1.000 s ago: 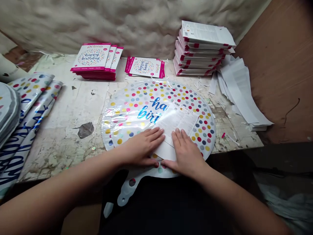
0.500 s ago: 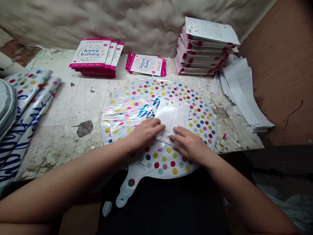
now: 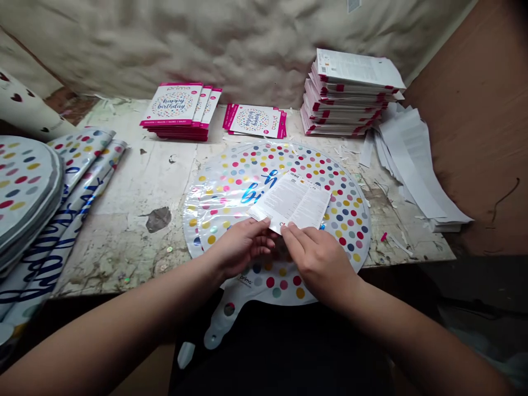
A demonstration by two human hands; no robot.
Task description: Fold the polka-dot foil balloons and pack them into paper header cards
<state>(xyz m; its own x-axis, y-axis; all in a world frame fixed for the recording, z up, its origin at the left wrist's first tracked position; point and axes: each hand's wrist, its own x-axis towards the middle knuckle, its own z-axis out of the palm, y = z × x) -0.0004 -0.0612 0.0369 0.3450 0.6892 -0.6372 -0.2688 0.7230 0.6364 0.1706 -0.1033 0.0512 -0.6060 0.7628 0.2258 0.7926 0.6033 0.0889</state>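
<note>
A round foil balloon with coloured polka dots and blue lettering lies flat on the worn table, its tail hanging over the front edge towards my lap. A white printed card with a barcode rests on the balloon's middle. My left hand and my right hand meet at the card's lower edge, and their fingertips pinch it. The card hides part of the blue lettering, and my hands cover the balloon's lower middle.
Pink-edged "happy birthday" packs and a tall stack of packs stand at the back. Loose white paper strips lie at right. Folded foil balloons and a pile of round ones lie at left.
My hands have come closer together and now pinch the card's lower edge instead of pressing flat on it. The card has tilted slightly, and the view has shifted a little.
</note>
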